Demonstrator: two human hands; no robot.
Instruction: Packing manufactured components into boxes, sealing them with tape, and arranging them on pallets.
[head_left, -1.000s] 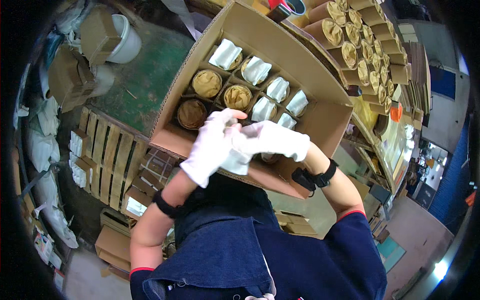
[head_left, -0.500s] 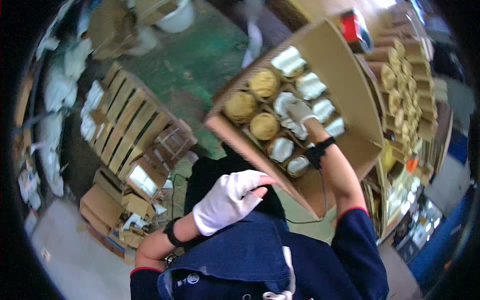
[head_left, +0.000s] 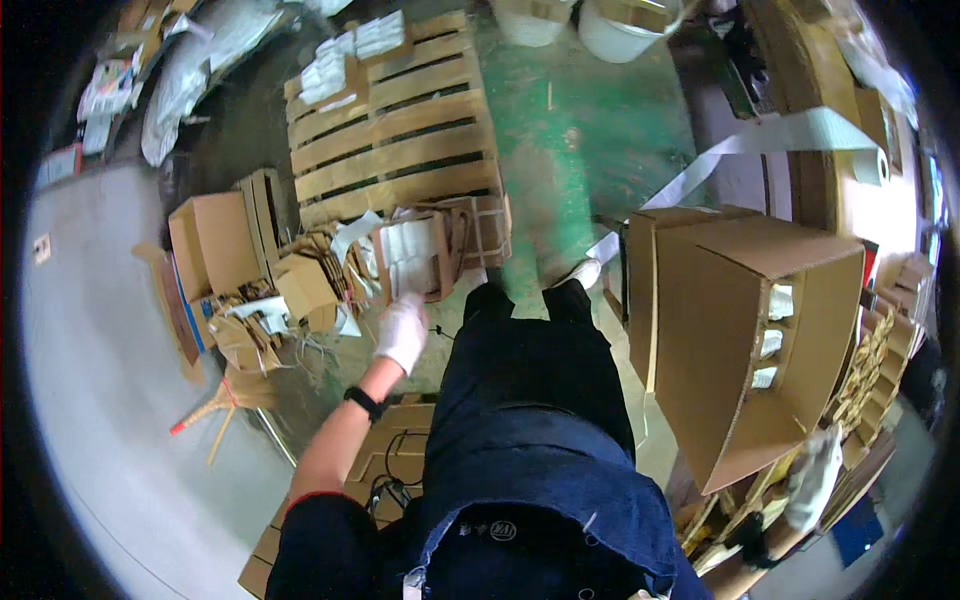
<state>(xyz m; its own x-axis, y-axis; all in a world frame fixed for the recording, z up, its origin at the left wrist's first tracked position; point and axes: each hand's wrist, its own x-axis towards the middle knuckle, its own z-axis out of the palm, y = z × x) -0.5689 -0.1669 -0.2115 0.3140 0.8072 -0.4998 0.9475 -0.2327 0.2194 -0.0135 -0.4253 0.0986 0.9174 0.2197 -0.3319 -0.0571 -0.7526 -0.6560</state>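
Note:
My left hand (head_left: 403, 333), in a white glove, reaches over the near edge of a small open carton (head_left: 447, 285) that holds white wrapped packets (head_left: 410, 256). Its fingers are smeared, and no grip shows. My right hand (head_left: 816, 478), also gloved, is low on the right, beyond the near corner of a tall open cardboard box (head_left: 705, 345). It is close to the rows of crumpled tan pieces (head_left: 868, 368) in cardboard dividers; its fingers are blurred. Inside the tall box, white-topped items (head_left: 771, 343) show in divider cells; its wall hides the others.
A wooden pallet (head_left: 395, 130) bearing more white packets lies ahead. Cardboard scraps (head_left: 300, 290) and a small broom (head_left: 232, 395) are on the left. White buckets (head_left: 620, 35) stand at the back. A white strip runs from a roll (head_left: 870, 166) on the right.
My view has swung left. My right hand has left the box's cells and moved to the lower right. My left hand has gone out toward the small carton of white packets.

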